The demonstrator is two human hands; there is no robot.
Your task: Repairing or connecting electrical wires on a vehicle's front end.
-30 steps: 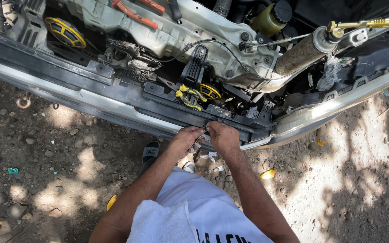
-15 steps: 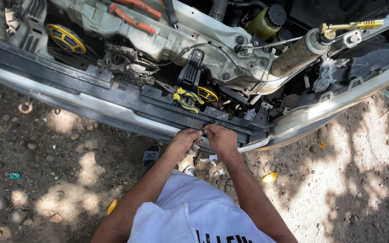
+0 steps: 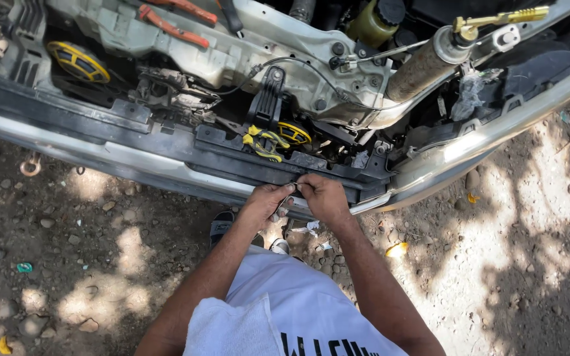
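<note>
Upper left of the frame: yellow horn (image 3: 77, 61) behind the black panel (image 3: 166, 142), silver bumper (image 3: 133, 165) running below it across the dirt ground (image 3: 67, 264). Centre: yellow clip (image 3: 262, 142) and a second yellow disc (image 3: 293, 133) just above the work spot. Lower centre: left hand (image 3: 266, 203) curled nearly closed, fingertips pinching a small dark fastener (image 3: 297, 189) at the panel's lower edge; right hand (image 3: 322, 196) likewise curled, thumb and fingers meeting the same spot, touching the left. Fastener too small to identify further. Seemingly mid-step: working a small fixing at the panel edge, seating or freeing unclear. Next move likely needing a firm two-finger pinch and a steady pull or push, square to the panel. Upper right: rusty cylinder (image 3: 423, 66) with brass fitting (image 3: 496, 20).
</note>
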